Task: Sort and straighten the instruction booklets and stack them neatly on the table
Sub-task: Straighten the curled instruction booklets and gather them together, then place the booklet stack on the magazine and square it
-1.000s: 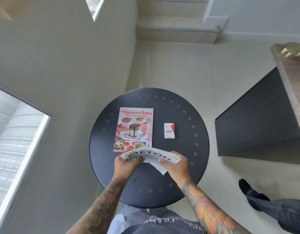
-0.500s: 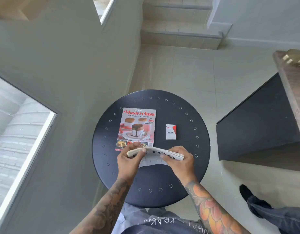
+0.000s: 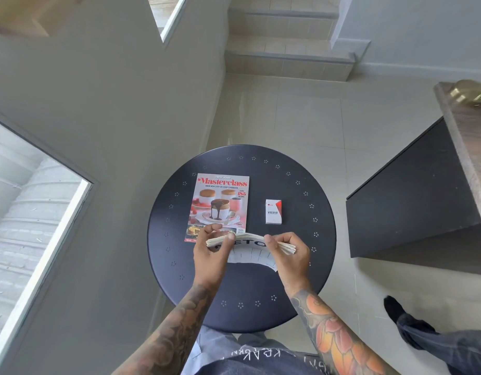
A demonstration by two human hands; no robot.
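Midway through, by the look of it. Gathered already: a sheaf of instruction booklets (image 3: 249,240), held just above the near half of the round black table (image 3: 261,280). Not yet set down, not yet squared. Still to do, in all likelihood: tapping the edges flush and laying the stack flat on the table.

Left hand (image 3: 211,249) closed on the left end of the sheaf, thumb on top, fingers curled under. Right hand (image 3: 288,251) closed on the right end likewise, pinching the fanned page edges. Both grips firm and narrow, nothing else in either hand.

Pale cream paper, many thin booklets bowed upward in the middle into a shallow arch. Bold black lettering across the top cover (only "ETO" readable between the hands). Right-hand edges splayed rather than flush. One loose white sheet hanging out below the bundle, toward the body, its lower edge curved.

Farther back on the table, lying flat: a Masterclass cookbook magazine (image 3: 220,204), its near corner hidden behind the left hand. Beside it, well apart to the right, a small white and red box (image 3: 273,211). Whether the magazine belongs in the stack, cannot tell.
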